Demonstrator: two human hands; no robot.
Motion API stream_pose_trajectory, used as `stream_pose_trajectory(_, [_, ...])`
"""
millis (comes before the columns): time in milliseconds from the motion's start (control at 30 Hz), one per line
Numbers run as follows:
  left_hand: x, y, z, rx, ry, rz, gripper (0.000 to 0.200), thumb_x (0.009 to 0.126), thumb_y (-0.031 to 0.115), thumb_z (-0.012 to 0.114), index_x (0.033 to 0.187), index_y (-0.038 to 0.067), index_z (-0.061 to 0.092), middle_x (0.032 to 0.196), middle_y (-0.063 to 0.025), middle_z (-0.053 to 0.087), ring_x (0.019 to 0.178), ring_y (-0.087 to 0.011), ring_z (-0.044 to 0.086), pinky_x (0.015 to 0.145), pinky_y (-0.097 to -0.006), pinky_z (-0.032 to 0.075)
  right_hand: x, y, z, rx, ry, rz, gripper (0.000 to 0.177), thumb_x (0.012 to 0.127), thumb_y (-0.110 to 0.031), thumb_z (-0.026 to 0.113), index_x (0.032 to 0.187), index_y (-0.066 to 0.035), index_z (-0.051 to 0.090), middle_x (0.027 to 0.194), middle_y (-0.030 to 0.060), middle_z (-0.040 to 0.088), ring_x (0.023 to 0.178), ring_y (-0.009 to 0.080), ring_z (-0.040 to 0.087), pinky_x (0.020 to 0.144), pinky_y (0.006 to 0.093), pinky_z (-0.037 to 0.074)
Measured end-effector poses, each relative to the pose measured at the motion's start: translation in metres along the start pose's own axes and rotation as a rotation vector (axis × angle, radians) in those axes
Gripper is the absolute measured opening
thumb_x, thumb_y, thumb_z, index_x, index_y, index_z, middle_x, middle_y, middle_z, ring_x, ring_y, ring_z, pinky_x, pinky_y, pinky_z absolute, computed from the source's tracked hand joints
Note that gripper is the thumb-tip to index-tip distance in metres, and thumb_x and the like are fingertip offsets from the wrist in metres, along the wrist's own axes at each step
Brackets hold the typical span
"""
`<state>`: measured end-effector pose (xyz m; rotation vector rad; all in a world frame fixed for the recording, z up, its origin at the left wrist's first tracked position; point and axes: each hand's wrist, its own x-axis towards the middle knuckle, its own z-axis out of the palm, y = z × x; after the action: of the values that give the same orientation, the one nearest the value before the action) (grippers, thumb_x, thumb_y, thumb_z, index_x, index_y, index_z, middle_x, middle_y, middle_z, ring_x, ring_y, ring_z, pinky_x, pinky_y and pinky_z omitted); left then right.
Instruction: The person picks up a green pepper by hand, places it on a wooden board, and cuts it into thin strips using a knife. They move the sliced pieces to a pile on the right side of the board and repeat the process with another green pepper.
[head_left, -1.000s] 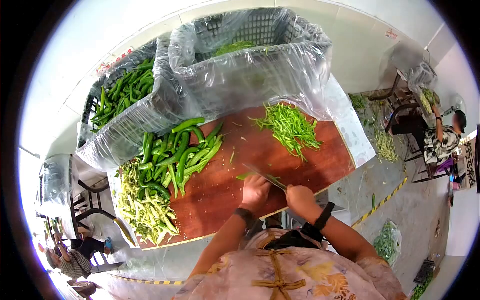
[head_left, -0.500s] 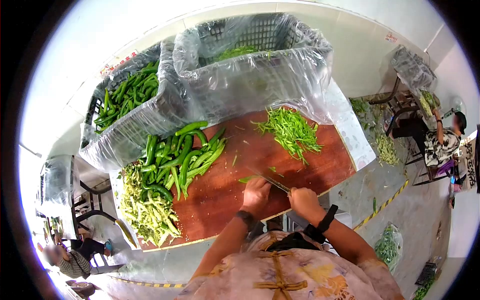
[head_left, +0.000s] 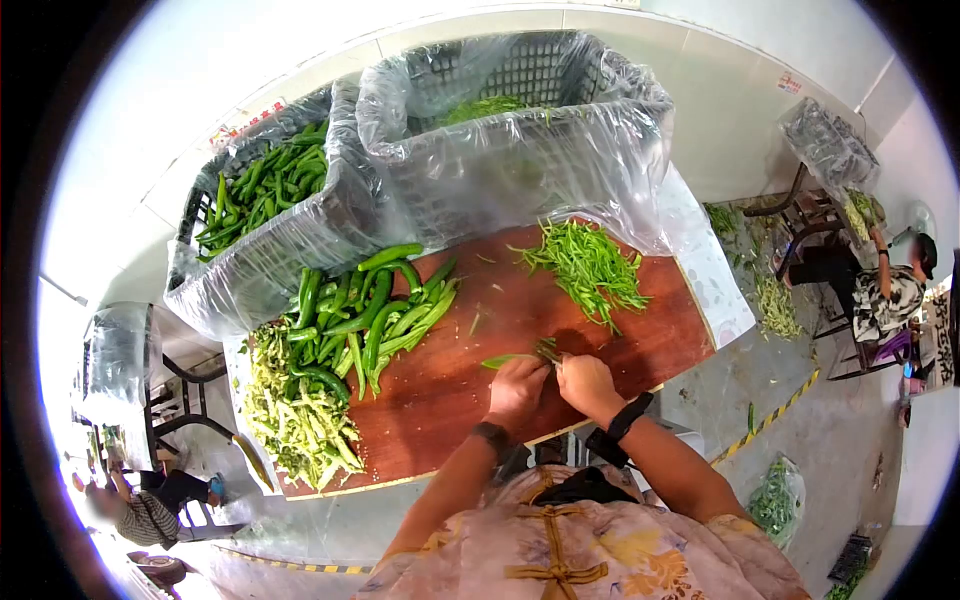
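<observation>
Near the front edge of the brown board (head_left: 440, 420), my left hand (head_left: 517, 388) is closed on a green pepper (head_left: 494, 361) whose end sticks out to the left. My right hand (head_left: 588, 386) grips a knife, largely hidden by the fingers, right beside the left hand. Small green slivers (head_left: 547, 347) show just beyond the fingertips. A heap of shredded green pepper (head_left: 590, 272) lies farther back on the right. To the left are whole and split green peppers (head_left: 370, 315), with a pile of pale pepper cores (head_left: 298, 425) in front of them.
Two plastic-lined crates stand behind the board: the left crate (head_left: 260, 255) holds whole peppers, the larger crate (head_left: 520, 155) some green shreds. Co-workers sit at the far right (head_left: 885, 295) and lower left (head_left: 150, 515). A bag of greens (head_left: 775, 500) lies on the floor.
My right hand has moved left and slightly farther from me, close against the left hand. The knife blade, visible earlier, is now mostly hidden. The view has shifted slightly.
</observation>
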<state>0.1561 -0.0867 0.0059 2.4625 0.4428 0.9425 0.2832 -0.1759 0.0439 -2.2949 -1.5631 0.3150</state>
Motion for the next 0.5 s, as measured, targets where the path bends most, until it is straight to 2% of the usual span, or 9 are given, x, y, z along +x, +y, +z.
stream_pose_trajectory(100, [0.003, 0.004, -0.007, 0.076, 0.009, 0.014, 0.013, 0.071, 0.005, 0.059, 0.084, 0.005, 0.063, 0.091, -0.0070, 0.060, 0.089, -0.0278, 0.058, 0.074, -0.0377, 0.050, -0.012, 0.010, -0.004, 0.004, 0.039, -0.008, 0.020, 0.084, -0.020, 0.055, 0.077, -0.002, 0.060, 0.065, 0.0218, 0.060, 0.062, 0.0399, 0.060, 0.057, 0.0495, 0.048])
stream_pose_trajectory(267, [-0.002, -0.001, -0.005, 0.059, -0.016, 0.009, 0.013, 0.070, 0.004, 0.060, 0.083, 0.006, 0.063, 0.092, -0.0063, 0.060, 0.090, -0.0271, 0.058, 0.072, -0.0352, 0.051, -0.050, 0.003, -0.027, -0.010, -0.059, 0.011, 0.022, 0.084, -0.021, 0.054, 0.077, -0.001, 0.059, 0.065, 0.0223, 0.060, 0.062, 0.0412, 0.060, 0.057, 0.0504, 0.048])
stream_pose_trajectory(433, [-0.003, -0.005, 0.000, 0.097, -0.006, 0.027, 0.015, 0.068, 0.004, 0.059, 0.083, 0.008, 0.064, 0.092, -0.0056, 0.060, 0.089, -0.0256, 0.058, 0.072, -0.0343, 0.051, -0.053, 0.000, -0.034, -0.038, -0.093, 0.050, 0.022, 0.084, -0.019, 0.053, 0.075, 0.000, 0.058, 0.065, 0.0231, 0.060, 0.062, 0.0413, 0.061, 0.057, 0.0503, 0.049])
stream_pose_trajectory(500, [-0.004, -0.007, -0.001, 0.084, -0.022, 0.027, 0.016, 0.068, 0.004, 0.059, 0.083, 0.007, 0.064, 0.093, -0.0055, 0.060, 0.089, -0.0245, 0.058, 0.072, -0.0345, 0.051, -0.051, 0.002, -0.027, -0.048, -0.109, 0.002, 0.021, 0.084, -0.017, 0.053, 0.074, 0.000, 0.058, 0.064, 0.0234, 0.060, 0.062, 0.0411, 0.061, 0.056, 0.0497, 0.049])
